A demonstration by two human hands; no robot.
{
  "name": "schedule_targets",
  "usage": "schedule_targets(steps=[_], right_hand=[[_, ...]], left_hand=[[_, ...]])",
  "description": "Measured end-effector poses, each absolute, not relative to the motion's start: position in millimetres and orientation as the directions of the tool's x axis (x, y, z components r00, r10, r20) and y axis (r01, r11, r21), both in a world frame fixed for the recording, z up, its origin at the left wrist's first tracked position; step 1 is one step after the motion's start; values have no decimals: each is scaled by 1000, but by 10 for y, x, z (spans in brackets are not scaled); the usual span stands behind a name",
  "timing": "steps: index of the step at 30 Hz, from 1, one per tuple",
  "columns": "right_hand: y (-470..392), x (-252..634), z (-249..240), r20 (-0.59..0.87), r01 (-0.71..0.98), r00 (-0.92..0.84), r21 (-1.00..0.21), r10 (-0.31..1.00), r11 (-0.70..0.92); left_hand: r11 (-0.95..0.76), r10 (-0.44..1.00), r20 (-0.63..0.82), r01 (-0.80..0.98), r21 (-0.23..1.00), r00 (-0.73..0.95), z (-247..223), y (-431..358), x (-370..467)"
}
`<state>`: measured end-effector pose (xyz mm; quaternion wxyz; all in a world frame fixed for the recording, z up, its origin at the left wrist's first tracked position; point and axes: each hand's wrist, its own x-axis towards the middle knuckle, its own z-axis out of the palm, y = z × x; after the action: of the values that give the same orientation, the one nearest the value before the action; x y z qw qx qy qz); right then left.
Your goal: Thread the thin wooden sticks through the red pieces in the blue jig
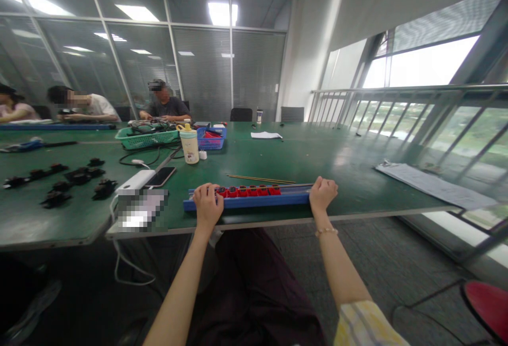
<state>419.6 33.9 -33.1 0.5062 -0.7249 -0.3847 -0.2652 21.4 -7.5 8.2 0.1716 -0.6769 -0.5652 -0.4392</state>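
Note:
A long blue rail (264, 202) lies across the green table near its front edge. Several small red pieces (252, 191) with dark tops sit in a row in its channel, from the left end to past the middle. My left hand (208, 206) curls over the rail near its left end, beside the first red piece. Closed round the right end is my right hand (324, 196), its fingers hiding that end. Just behind the rail lie thin yellow-and-black sticks (262, 179).
Left of the rail are a white power strip (135, 181), a dark phone (161, 176) and another, blurred phone (143, 208). Behind stand a cream bottle (189, 146), a green basket (146, 138) and a blue basket (216, 144). A clipboard (432, 182) lies right; several people sit far left.

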Motion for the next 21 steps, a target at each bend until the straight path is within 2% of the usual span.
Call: schedule_targets(steps=[11,15,21], right_hand=[[364,4299,-385,702,729,684,-658,199,-187],[369,4309,-402,726,744,668,-646,163,-171],[370,4300,-413,733,742,665,-626,145,-240]], left_hand=[[-316,608,793,911,266,-21,66,-69,206],[-320,608,794,911,261,-13,65,-68,202],[-321,602,798,911,259,-15,67,-72,209]])
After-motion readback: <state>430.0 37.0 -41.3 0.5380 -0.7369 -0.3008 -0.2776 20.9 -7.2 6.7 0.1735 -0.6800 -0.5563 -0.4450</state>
